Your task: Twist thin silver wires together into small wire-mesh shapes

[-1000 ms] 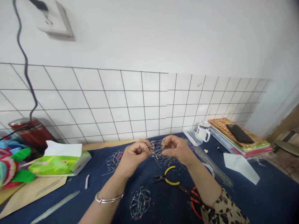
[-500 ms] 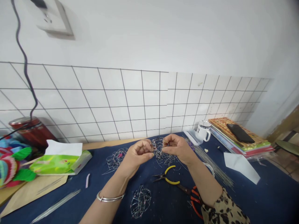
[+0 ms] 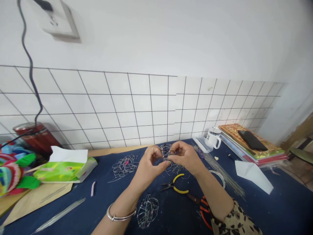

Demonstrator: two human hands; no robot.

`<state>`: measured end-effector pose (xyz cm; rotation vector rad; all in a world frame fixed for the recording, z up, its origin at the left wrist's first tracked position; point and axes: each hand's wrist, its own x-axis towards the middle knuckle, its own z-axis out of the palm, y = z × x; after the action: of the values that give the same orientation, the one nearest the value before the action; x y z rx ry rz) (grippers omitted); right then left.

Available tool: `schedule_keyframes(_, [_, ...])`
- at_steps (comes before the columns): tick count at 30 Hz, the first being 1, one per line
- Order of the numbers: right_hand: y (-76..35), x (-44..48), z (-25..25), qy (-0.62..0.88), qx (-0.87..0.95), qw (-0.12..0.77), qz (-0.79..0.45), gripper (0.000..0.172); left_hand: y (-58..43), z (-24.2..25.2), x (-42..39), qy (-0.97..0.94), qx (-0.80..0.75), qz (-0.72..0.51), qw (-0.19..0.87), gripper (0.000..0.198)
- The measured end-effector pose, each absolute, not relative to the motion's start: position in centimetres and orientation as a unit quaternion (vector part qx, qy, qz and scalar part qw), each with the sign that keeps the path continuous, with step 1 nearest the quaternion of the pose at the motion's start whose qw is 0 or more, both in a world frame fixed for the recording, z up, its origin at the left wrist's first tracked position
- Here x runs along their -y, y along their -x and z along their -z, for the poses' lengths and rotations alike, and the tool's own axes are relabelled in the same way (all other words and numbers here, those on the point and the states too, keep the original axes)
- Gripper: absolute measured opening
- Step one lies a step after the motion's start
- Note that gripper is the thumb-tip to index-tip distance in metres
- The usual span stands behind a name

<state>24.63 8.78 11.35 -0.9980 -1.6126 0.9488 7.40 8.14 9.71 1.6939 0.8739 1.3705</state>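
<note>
My left hand (image 3: 153,163) and my right hand (image 3: 184,156) come close together over the middle of the table, fingers pinched on thin silvery wire. Just behind the fingertips lies a tangle of bent wire (image 3: 174,168); where the held wire ends and the tangle begins I cannot make out. Another wire bundle with a pink spot (image 3: 124,165) rests to the left. Nearer to me sits a rounded wire frame (image 3: 147,212). Yellow-handled pliers (image 3: 179,186) lie open below my hands, and red-handled cutters (image 3: 204,209) are partly under my right forearm.
Straight wires (image 3: 223,174) lie at right, beside a white mug (image 3: 212,138) and stacked books with a phone (image 3: 252,140) on top. A green tissue pack (image 3: 61,171), a red canister (image 3: 36,138) and more thin rods (image 3: 60,215) are at left. A tiled wall (image 3: 137,104) stands behind.
My left hand has moved right, and its thumb now reaches nearly to my right fingertips. My right hand stays almost in place. The view has shifted slightly.
</note>
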Motion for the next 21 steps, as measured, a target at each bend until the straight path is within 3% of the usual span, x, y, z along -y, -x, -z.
schedule_keyframes(5, [-25.5, -8.8, -12.1, 0.366, 0.654, 0.492, -0.444, 0.026, -6.5, -9.7, -8.6, -0.644, -0.293, -0.531, 0.466, 0.011])
schedule_keyframes(15, [-25.4, -9.6, -11.1, 0.335, 0.629, 0.498, -0.493, 0.025, -6.4, -9.6, -8.6, -0.667, -0.310, -0.530, 0.421, 0.004])
schedule_keyframes(21, [-25.2, -9.7, -10.6, 0.321, 0.626, 0.489, -0.516, 0.025, -5.3, -9.0, -9.2, -0.648, -0.286, -0.536, 0.459, 0.010])
